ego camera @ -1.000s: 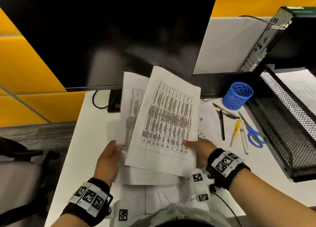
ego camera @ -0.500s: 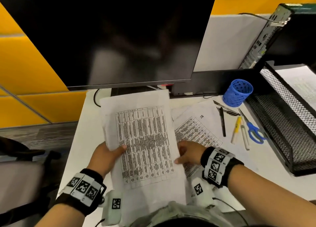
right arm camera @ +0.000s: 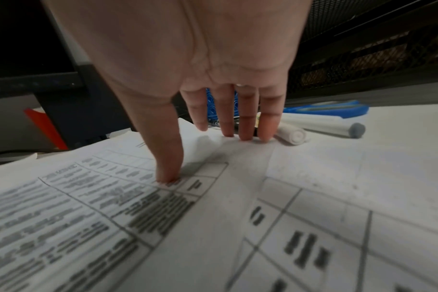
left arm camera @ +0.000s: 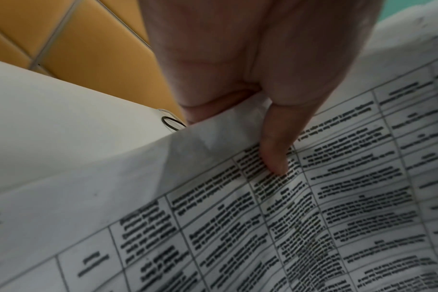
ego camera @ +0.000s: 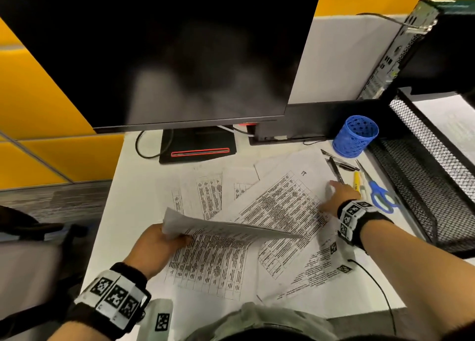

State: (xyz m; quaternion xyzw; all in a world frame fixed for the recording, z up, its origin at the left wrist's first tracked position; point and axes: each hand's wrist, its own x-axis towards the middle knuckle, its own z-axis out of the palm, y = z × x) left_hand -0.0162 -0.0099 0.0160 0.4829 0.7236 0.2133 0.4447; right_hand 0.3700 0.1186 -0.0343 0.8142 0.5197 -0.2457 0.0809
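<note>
My left hand [ego camera: 156, 245] pinches the left edge of a thin stack of printed sheets [ego camera: 221, 229], held nearly flat just above the desk. In the left wrist view the thumb [left arm camera: 275, 158] lies on the printed table of that stack [left arm camera: 313, 217]. My right hand [ego camera: 339, 194] rests with straight fingers on a tilted printed sheet [ego camera: 285, 207] lying on the desk, near the pens. The right wrist view shows its thumb [right arm camera: 168, 168] and fingertips [right arm camera: 245, 130] pressing on that sheet [right arm camera: 113, 207]. More printed sheets [ego camera: 205, 194] lie spread over the white desk [ego camera: 133, 186].
A black monitor [ego camera: 164, 52] on its stand [ego camera: 198, 145] fills the back. A blue mesh cup [ego camera: 356, 136], pens [ego camera: 336, 171], a yellow marker [ego camera: 357, 180] and blue scissors [ego camera: 380, 194] lie at the right. A black mesh tray [ego camera: 437, 176] and a computer case [ego camera: 401, 47] stand beyond them.
The stack has dropped from upright to nearly flat in my left hand alone. My right hand let go of it and moved right onto the tilted sheet.
</note>
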